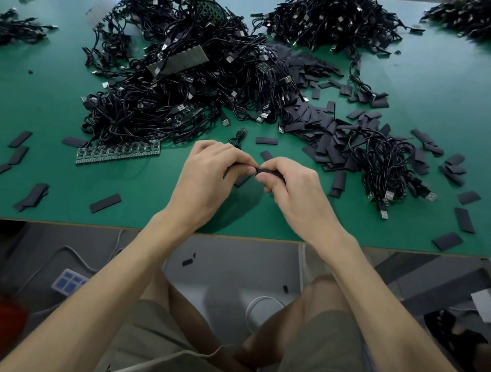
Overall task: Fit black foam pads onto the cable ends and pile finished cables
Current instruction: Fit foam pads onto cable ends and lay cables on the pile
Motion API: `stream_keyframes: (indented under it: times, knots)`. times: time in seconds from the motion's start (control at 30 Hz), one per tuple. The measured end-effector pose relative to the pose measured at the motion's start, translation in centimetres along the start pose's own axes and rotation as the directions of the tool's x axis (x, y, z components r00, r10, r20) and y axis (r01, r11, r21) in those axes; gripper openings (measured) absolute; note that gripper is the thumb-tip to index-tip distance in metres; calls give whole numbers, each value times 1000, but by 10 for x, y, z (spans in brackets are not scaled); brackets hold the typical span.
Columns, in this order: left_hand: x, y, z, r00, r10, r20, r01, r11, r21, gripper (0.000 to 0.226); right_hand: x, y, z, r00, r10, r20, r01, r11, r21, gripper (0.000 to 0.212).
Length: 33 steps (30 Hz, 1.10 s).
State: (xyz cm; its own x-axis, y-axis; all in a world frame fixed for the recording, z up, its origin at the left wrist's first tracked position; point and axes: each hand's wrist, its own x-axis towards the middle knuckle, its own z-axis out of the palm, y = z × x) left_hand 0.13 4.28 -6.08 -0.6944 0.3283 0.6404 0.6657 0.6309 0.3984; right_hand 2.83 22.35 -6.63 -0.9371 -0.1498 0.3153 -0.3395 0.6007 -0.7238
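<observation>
Head view: both hands meet at centre frame, just above the near edge of the green table (58,98).
Left hand (208,168): fingers curled, pinching a dark cable end (238,170); little of it shows.
Right hand (297,187): fingers and thumb curled round a black foam pad (272,174). The pad's left tip faces the cable end; whether they touch, cannot tell.
Handling, judged: the pad is light, soft and easily crushed or buckled. The cable is limp and light, its plug stiff.
Hold, judged: take the pad lightly by its long edges near the tip, and the cable by the rigid plug, close behind its end.
Loose pads (326,134): scattered right of centre.
Tangled cable heap (174,78): upper centre.
Smaller cable pile (382,165): right of the hands, plugs showing; whether finished, cannot tell.
</observation>
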Motion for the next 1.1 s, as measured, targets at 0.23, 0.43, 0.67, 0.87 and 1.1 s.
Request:
stream_keyframes:
  times: [0.23, 0.43, 0.67, 0.87, 1.1]
  knots:
    - [0, 1, -1, 1000, -15, 0, 15, 1000, -9, 5, 0, 2, 2, 1000, -9, 2, 9, 1000, 20, 15]
    - [0, -1, 2, 998, -46, -39, 45, 999, -26, 5, 2, 4, 1, 996, -12, -85, 21, 993, 112, 14]
    - [0, -4, 5, 998, -45, -31, 45, 999, -13, 6, 3, 9, 1, 987, 89, -132, -47, 955, 293, 18]
    - [1, -3, 4, 999, -37, -13, 37, 999, -21, 3, 4, 10, 2, 988, 95, -123, -54, 951, 305, 15]
    - [0, 1, 3, 999, -46, 4, 46, 999, -2, 4, 4, 11, 2, 987, 91, -134, -45, 949, 311, 13]
